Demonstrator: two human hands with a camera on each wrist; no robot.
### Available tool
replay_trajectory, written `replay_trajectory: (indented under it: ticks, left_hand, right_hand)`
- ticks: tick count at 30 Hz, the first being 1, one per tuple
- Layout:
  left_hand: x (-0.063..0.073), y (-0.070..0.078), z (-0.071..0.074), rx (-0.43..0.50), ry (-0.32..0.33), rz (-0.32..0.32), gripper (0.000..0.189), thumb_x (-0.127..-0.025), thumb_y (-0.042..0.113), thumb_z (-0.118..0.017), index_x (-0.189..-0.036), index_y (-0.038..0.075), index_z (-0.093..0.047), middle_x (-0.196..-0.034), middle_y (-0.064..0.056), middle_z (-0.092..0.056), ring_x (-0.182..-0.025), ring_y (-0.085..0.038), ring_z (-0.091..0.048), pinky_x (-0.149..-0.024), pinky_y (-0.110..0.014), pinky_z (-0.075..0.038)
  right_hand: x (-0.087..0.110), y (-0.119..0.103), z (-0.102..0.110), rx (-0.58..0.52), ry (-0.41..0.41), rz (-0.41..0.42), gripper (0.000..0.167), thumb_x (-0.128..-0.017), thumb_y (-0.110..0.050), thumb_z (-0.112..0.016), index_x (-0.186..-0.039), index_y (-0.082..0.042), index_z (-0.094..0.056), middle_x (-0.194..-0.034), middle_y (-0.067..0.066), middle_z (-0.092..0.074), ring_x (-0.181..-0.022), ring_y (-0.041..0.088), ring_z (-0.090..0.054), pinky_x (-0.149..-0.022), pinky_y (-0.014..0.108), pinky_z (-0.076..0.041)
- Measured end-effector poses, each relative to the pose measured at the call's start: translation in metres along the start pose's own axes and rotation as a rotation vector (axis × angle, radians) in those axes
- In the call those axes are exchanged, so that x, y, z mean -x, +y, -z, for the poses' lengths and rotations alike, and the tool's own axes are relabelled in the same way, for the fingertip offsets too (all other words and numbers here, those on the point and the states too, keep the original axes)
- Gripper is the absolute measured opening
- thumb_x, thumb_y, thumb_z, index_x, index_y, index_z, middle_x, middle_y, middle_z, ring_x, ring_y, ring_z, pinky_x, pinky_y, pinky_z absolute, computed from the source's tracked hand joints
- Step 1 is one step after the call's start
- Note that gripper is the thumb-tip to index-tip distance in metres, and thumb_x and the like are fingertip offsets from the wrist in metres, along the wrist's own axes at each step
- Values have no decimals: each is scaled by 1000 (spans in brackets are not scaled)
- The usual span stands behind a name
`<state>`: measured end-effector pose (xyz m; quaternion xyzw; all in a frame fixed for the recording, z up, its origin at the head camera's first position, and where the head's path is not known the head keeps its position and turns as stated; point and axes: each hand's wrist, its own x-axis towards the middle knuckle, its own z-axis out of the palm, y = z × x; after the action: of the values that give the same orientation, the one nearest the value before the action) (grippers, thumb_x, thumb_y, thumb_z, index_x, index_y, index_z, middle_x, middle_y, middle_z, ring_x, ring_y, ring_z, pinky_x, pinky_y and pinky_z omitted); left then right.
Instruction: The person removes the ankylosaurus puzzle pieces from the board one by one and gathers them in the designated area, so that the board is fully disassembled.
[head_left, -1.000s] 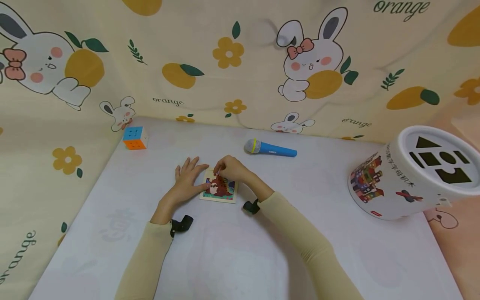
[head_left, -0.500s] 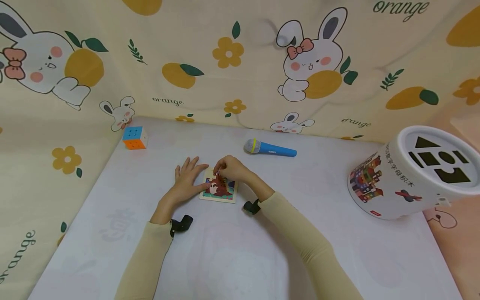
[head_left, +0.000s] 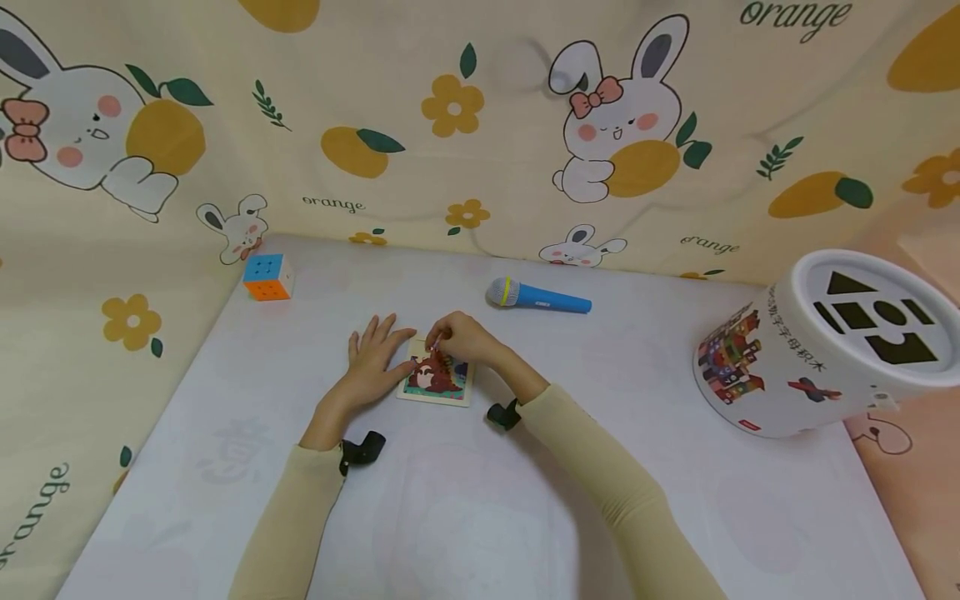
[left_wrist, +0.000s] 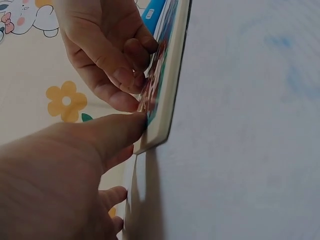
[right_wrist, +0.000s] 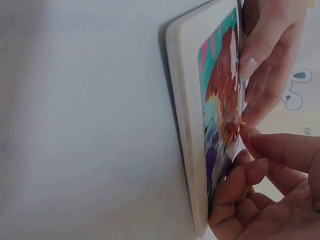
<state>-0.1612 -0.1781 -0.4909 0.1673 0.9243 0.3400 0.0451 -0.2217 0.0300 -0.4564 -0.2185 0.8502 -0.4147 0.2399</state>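
Hardly anything has moved since the earlier head frame beyond a slight shift of the whole view: both hands stay at the puzzle (head_left: 438, 385), flat at the frame's centre. Bent fingertips of the right hand (head_left: 467, 340) meet at its upper part; whether they pinch a piece cannot be told. Most of the puzzle lies below those fingertips in the frame, nearly square, with no clear long axis. Neither hand is nearer: the left hand (head_left: 369, 368), spread and grasping nothing, rests its thumb on the left side. Beyond lie a mic (head_left: 551, 299) above and right, a cube (head_left: 267, 277) upper left, and a tub (head_left: 795, 358) far right.
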Motion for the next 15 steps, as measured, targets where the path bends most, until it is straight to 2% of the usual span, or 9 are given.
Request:
replay_trajectory:
  ticks: [8, 15]
  left_hand:
    - [-2, -4, -4, -21, 6, 18, 55, -95, 31, -65, -144, 10, -49, -162, -24, -18, -149, -47, -1, -110, -70, 8]
    - [-2, -4, -5, -18, 10, 19, 56, -94, 34, -66, -143, 10, -50, -162, -23, -17, -149, -46, 0, -111, -69, 9]
  right_hand:
    - [-1, 2, -2, 33, 6, 2, 19, -92, 4, -58, -101, -2, -73, -89, 8, -64, -80, 17, -51, -71, 25, -43]
    - [-1, 4, -3, 33, 30, 4, 19, -87, 7, -61, -98, -3, -72, -90, 10, -63, -82, 17, -49, -71, 27, -41]
